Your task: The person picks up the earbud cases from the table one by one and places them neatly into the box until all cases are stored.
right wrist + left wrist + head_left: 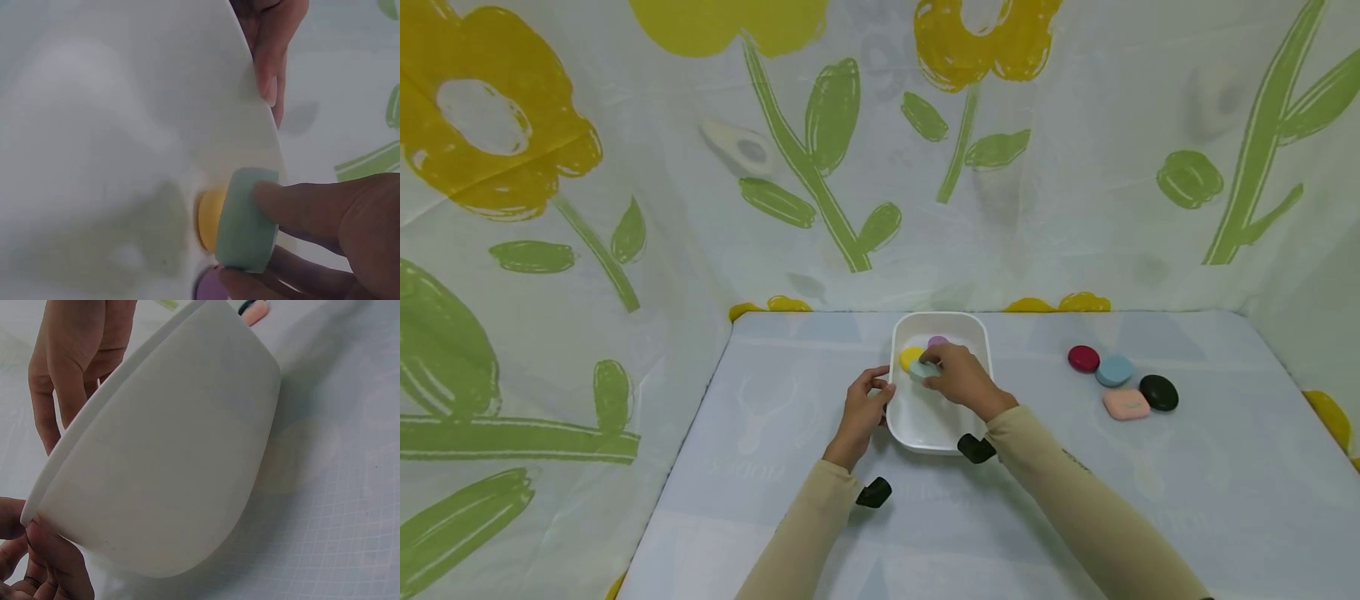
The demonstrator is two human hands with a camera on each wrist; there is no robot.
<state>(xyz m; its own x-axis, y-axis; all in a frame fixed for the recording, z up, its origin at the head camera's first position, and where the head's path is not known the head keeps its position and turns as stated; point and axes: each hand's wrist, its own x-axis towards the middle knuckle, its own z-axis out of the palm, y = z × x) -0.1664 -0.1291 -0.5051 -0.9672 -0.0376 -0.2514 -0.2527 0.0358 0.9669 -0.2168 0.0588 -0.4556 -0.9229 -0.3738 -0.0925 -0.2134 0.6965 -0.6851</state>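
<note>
- Grip of the right hand (962, 379) is closed in a pinch on a pale green piece (247, 222), with the thumb set against one face and fingertips against the other.
- The pale green piece is held over the far left part of a white tub (925, 421); whether it is touched by the tub's floor cannot be told.
- Just beside it, a yellow piece (910, 358) is seen lying in the tub, partly covered from the right wrist view.
- Near the yellow piece, a purple piece (937, 341) is partly hidden by the right hand.
- The tub's left rim is pinched by the left hand (861, 412), with the edge caught between thumb and fingers.
- Both arms are covered by beige sleeves (1060, 483), and a black fitting (874, 492) is seen at each wrist.
- The tub is carried by a pale printed counter (775, 508).
- Well to the right of the tub, a red piece (1083, 359), a light blue piece (1115, 371), a black piece (1159, 392) and a pink piece (1126, 404) are clustered.
- The counter is backed by a white cloth (685, 167) patterned with yellow flowers and green leaves.
</note>
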